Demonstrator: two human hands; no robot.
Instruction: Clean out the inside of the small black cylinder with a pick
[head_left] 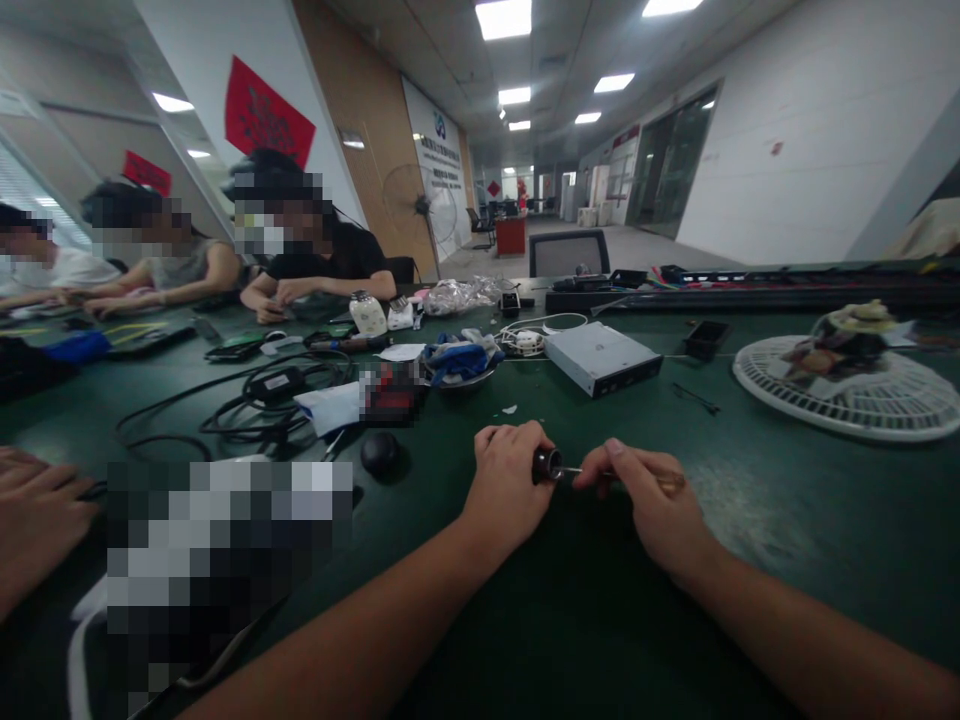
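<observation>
Evidently L grip (510, 470) clamped on dark cyl. (541, 464), mouth turned twd R grip (654, 500), prob. to keep it steady; R grip wrapped round driver (671, 483), tip at cyl. mouth, contact unclear. Drive (600, 356) on surface (795, 520) beyond grips; fan grille (911, 400) off to R.

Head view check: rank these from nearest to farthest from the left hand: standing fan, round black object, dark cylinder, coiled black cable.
From the left hand:
1. Dark cylinder: in its grip.
2. Round black object: on the table, to its left.
3. Coiled black cable: farther left and farther across.
4. Standing fan: beyond the table, in the background.
</observation>
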